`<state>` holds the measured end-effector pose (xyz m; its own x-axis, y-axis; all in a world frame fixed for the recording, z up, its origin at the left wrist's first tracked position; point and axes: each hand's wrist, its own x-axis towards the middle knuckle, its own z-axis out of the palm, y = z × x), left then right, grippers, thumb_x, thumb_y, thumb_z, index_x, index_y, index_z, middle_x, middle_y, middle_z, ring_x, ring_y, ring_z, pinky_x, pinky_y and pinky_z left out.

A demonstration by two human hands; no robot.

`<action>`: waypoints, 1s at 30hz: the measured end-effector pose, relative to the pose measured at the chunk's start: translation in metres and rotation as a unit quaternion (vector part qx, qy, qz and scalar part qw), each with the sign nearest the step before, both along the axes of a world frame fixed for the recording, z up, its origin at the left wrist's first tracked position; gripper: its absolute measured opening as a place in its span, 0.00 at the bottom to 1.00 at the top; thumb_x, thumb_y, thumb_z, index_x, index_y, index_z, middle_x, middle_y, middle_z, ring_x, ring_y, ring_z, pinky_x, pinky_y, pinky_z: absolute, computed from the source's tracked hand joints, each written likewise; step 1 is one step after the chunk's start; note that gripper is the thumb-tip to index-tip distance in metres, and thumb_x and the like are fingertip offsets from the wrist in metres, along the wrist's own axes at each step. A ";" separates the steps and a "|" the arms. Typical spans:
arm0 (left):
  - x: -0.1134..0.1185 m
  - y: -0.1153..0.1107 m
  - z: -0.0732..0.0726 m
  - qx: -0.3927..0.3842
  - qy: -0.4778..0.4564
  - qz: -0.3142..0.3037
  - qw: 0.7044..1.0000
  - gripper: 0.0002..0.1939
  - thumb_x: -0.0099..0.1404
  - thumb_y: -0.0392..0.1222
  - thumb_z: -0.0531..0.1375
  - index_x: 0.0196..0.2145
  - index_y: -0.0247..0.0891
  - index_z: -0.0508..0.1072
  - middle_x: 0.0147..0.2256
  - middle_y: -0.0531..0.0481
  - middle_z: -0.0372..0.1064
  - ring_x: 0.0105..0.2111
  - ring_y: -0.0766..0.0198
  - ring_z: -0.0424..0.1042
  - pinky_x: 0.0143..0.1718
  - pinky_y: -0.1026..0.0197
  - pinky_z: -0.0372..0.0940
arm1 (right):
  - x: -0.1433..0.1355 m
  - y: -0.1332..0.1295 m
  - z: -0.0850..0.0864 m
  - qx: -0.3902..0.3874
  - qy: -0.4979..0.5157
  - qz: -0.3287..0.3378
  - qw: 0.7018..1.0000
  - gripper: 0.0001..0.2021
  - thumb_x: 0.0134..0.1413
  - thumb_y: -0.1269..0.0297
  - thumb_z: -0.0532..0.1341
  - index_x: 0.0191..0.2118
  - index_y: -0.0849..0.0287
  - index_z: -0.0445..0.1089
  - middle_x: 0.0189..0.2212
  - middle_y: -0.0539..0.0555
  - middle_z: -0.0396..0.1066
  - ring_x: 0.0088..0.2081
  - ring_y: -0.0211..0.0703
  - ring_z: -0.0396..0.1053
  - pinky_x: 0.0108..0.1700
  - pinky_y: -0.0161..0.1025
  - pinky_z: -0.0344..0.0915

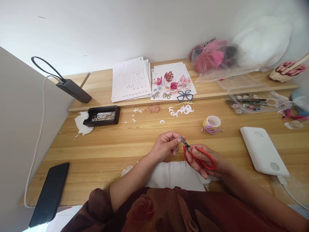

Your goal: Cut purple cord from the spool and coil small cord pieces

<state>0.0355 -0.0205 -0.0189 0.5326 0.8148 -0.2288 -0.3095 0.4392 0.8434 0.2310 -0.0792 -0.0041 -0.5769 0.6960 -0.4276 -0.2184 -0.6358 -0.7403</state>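
Observation:
My left hand [168, 145] is closed in a pinch near the table's front edge; whatever is between its thumb and finger is too small to make out. The tips of the red-handled scissors [201, 158] touch or nearly touch those fingertips. My right hand [205, 161] is wrapped round the scissors' handles, blades pointing up and left. Beyond the hands lie white crescent pieces [187, 109], a single crescent [162, 122] and small pinkish-brown rings [155, 108]. A white cloth [173, 175] lies under the wrists.
A black tray [105, 123] of beads, a phone [49, 193], a white power bank [264, 151] and a tape roll [213, 121] lie on the table [96, 146]. Behind are paper sheets [130, 80], wire flowers [173, 85], a clear box [259, 104] and a basket [287, 72].

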 end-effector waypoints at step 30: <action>-0.028 0.012 0.023 0.036 0.118 0.228 0.966 0.25 0.59 0.61 0.69 0.42 0.35 0.78 0.20 0.58 0.62 0.19 0.70 0.63 0.21 0.66 0.51 | 0.023 0.052 -0.026 0.343 -0.369 -0.261 0.823 0.10 0.49 0.57 0.72 0.38 0.52 0.76 0.35 0.54 0.81 0.33 0.49 0.79 0.40 0.47 0.80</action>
